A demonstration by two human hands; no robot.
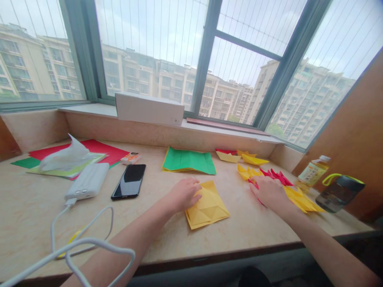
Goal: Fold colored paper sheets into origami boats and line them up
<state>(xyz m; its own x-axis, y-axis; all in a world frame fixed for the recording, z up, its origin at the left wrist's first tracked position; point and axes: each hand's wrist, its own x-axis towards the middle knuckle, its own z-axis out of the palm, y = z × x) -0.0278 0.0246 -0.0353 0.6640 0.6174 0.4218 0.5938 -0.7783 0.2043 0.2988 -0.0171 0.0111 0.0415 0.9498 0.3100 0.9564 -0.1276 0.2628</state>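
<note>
A creased yellow paper (209, 207) lies on the marble counter (149, 223) in front of me. My left hand (183, 194) rests on its left edge with fingers curled and pressed down on it. To the right, my right hand (268, 191) lies flat, fingers stretched, on a heap of folded red and yellow paper shapes (295, 195). Behind the yellow paper sits a stack of green sheets (189, 160). More folded yellow boats (243, 158) stand near the wall.
A black phone (129, 181), a white power bank (87, 180) with white cable (89, 243), and a tissue (64, 156) on red and green sheets lie at left. A white box (149, 109) sits on the sill. A drink bottle (312, 172) and dark flask (339, 193) lie far right.
</note>
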